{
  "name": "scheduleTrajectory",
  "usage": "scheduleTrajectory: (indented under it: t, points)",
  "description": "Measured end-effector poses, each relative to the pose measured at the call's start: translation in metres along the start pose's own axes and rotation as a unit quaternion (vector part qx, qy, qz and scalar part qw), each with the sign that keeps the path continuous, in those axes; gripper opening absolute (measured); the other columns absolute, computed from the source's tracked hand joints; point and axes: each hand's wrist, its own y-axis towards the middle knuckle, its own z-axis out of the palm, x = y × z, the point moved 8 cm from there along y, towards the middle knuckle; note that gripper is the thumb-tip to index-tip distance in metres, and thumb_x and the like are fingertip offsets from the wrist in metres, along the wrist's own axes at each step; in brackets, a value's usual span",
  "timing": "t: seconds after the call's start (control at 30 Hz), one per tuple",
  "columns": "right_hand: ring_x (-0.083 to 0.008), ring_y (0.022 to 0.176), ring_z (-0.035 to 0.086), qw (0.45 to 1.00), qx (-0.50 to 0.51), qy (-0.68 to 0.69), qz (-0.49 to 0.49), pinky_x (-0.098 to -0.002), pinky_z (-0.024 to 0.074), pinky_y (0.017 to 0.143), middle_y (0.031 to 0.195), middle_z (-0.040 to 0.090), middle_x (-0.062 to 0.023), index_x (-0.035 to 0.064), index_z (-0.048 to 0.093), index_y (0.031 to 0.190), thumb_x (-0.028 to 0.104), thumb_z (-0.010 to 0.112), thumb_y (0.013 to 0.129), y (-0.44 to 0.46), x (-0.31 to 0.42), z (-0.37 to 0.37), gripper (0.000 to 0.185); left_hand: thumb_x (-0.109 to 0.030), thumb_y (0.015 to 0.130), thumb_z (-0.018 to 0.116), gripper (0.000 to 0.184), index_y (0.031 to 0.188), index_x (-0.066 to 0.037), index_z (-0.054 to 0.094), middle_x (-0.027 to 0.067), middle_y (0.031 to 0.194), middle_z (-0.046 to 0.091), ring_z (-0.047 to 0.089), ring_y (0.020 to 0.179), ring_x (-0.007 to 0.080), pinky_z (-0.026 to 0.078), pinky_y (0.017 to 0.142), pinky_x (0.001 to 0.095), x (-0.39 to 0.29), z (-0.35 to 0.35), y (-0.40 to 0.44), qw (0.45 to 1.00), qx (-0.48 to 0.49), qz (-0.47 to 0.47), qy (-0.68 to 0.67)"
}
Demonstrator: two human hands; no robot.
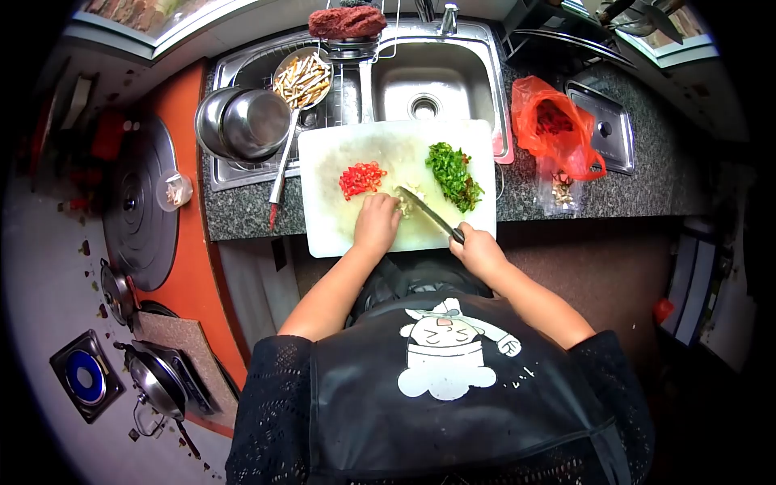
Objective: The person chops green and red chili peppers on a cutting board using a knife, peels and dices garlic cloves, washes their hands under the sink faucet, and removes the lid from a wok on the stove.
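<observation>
My right hand grips the dark handle of a kitchen knife, whose blade points up and left over a white cutting board. Just left of the blade, my left hand rests on the board with fingers curled and pressed together. Under its fingertips and beside the blade lie small pale chopped bits, perhaps garlic. Whatever the left fingertips pinch is hidden. Chopped red chili sits in a pile above my left hand. A heap of chopped green pepper lies at the board's right side.
Behind the board is a steel sink. To its left stand metal bowls and a long-handled strainer of pale brown-edged strips. A red plastic bag and a metal tray lid lie on the right counter.
</observation>
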Motion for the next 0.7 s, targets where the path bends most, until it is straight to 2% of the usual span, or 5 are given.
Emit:
scheduleTrajectory:
  t: [0.13,0.27,0.43,0.7]
  points:
    - [-0.0446,0.072,0.065,1.000,0.011,0.013,-0.017,-0.0519,0.0527,0.069,0.074,0.065,-0.0263,-0.0006,0.058,0.096,0.029,0.061,0.091,-0.005,0.006,-0.005,0.031,-0.011,0.081,0.072,0.021,0.099,-0.003,0.064,0.0146,0.099,0.064,0.059,0.095,0.0334,0.049,0.087,0.0419,0.006,0.003,-0.007,0.999,0.027,-0.028,0.019]
    - [-0.0441,0.073,0.065,1.000,0.021,-0.011,-0.003,-0.0517,0.0525,0.069,0.074,0.065,-0.0260,0.0003,0.058,0.096,0.030,0.061,0.091,-0.005,0.000,0.007,0.030,-0.006,0.083,0.070,0.020,0.101,-0.002,0.063,0.0165,0.100,0.063,0.061,0.093,0.0355,0.050,0.084,0.0425,0.010,-0.010,-0.014,0.999,-0.019,-0.041,-0.013]
    - [-0.0437,0.074,0.066,0.998,0.047,-0.004,-0.030,-0.0512,0.0529,0.071,0.077,0.066,-0.0251,0.0008,0.058,0.097,0.031,0.061,0.091,-0.015,0.008,0.004,0.031,0.003,0.085,0.063,0.020,0.105,0.000,0.059,0.0193,0.099,0.062,0.062,0.091,0.0375,0.053,0.080,0.0417,0.026,-0.019,-0.022,0.994,-0.051,-0.083,-0.055]
    - [-0.0434,0.075,0.066,0.998,0.056,-0.021,-0.027,-0.0512,0.0535,0.072,0.077,0.067,-0.0253,0.0017,0.058,0.099,0.032,0.062,0.090,-0.014,-0.001,0.008,0.032,0.006,0.085,0.062,0.020,0.104,0.000,0.058,0.0198,0.099,0.061,0.064,0.087,0.0352,0.053,0.077,0.0407,0.032,-0.020,-0.015,0.990,-0.070,-0.085,-0.087]
